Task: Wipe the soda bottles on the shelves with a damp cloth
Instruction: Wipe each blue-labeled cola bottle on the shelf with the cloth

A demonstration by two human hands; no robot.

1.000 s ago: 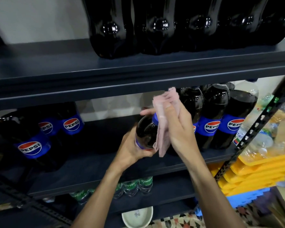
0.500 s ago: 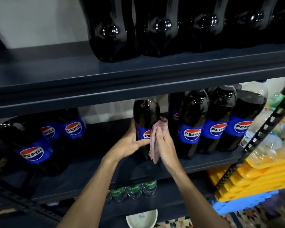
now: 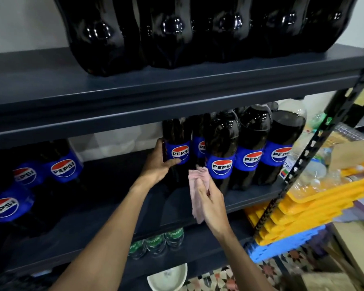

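Observation:
My left hand [image 3: 158, 163] grips a Pepsi bottle [image 3: 177, 143] standing upright on the middle shelf [image 3: 114, 215], at the left end of a row of Pepsi bottles [image 3: 251, 148]. My right hand [image 3: 211, 203] holds a pink cloth [image 3: 197, 185] in front of the shelf edge, just below and right of that bottle, apart from it. More Pepsi bottles [image 3: 63, 164] stand at the left of the same shelf. Large dark bottles [image 3: 172, 32] line the top shelf [image 3: 177, 85].
Green Sprite bottles [image 3: 156, 242] sit on the lower shelf. A white bowl [image 3: 168, 278] lies below. Stacked yellow trays [image 3: 303, 208] with clear plastic bottles and a blue crate [image 3: 282, 246] stand to the right, behind a black perforated upright [image 3: 298, 162]. Cardboard sits at the far right.
The bottle went from tilted in my left hand to upright on the middle shelf beside the row. My right hand with the cloth came off it and dropped lower.

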